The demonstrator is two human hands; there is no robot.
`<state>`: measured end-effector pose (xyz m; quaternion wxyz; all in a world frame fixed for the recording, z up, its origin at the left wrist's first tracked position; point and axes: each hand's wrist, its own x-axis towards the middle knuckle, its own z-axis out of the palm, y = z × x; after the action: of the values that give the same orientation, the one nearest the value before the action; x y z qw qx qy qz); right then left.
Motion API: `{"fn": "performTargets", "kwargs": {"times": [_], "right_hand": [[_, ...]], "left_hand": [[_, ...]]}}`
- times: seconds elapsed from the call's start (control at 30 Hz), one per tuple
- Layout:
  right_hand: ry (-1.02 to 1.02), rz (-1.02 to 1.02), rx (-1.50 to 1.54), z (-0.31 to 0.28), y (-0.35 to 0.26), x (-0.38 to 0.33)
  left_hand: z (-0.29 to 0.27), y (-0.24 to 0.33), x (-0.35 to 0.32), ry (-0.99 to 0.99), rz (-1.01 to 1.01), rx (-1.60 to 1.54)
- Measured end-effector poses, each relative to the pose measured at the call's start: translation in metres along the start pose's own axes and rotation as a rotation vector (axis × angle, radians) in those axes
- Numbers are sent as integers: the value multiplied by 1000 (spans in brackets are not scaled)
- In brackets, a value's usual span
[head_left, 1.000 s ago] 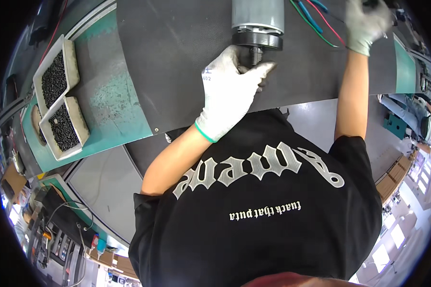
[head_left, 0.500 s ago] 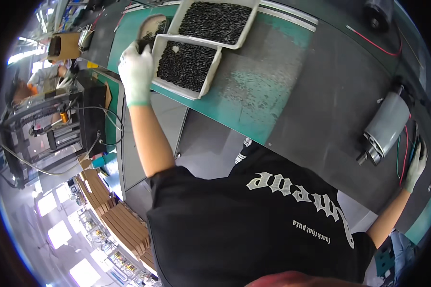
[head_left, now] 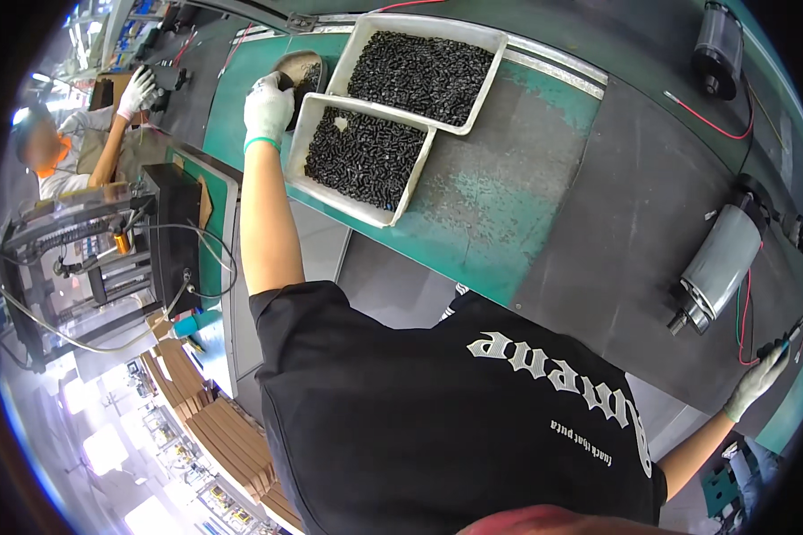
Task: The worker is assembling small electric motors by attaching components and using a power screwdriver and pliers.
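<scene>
My left hand (head_left: 269,109), in a white glove with a green cuff, is at the near-left side of a rounded dish (head_left: 286,64) partly filled with small black pieces. Its fingers are curled closed near a dark spot at the dish's edge; what they hold is too small to tell. Just right of it stands a white tray of small black parts (head_left: 366,159), with a larger white tray (head_left: 501,62) behind. My right hand (head_left: 758,379), also gloved, is far off at the right edge, closed around a slim dark tool (head_left: 792,332) of unclear kind.
A grey cylindrical motor (head_left: 723,259) with red and green wires lies near my right hand. Another motor (head_left: 719,49) is at the far right. A co-worker raises a gloved hand (head_left: 137,92) at the left, behind a black machine frame (head_left: 107,250). Stacked brown cardboard (head_left: 227,437) is lower left.
My left hand has moved slightly right and down, to beside the dish. My right hand has drawn lower, toward me. The co-worker's gloved hand has come up into sight.
</scene>
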<state>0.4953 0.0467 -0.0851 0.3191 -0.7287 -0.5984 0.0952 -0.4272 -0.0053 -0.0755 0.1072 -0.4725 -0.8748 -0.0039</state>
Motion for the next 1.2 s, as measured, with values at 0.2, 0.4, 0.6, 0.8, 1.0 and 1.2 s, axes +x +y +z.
{"fn": "performTargets", "kwargs": {"times": [0.2,0.4,0.6,0.8,1.0,1.2], "right_hand": [[170,116,328,8,-51,-29],[124,10,272,3,-42,-35],[75,75,463,37,-99,-38],[153,221,482,29,-75,-40],[-19,66,592,21,-45,-38],[106,126,569,32,-83,-47]], "left_hand": [[8,-10,9,-51,141,131],[19,-4,22,-147,266,176],[23,-53,14,-60,383,144],[16,-24,15,-85,318,-3],[16,-27,24,-91,300,43],[4,-6,19,-138,287,162]]}}
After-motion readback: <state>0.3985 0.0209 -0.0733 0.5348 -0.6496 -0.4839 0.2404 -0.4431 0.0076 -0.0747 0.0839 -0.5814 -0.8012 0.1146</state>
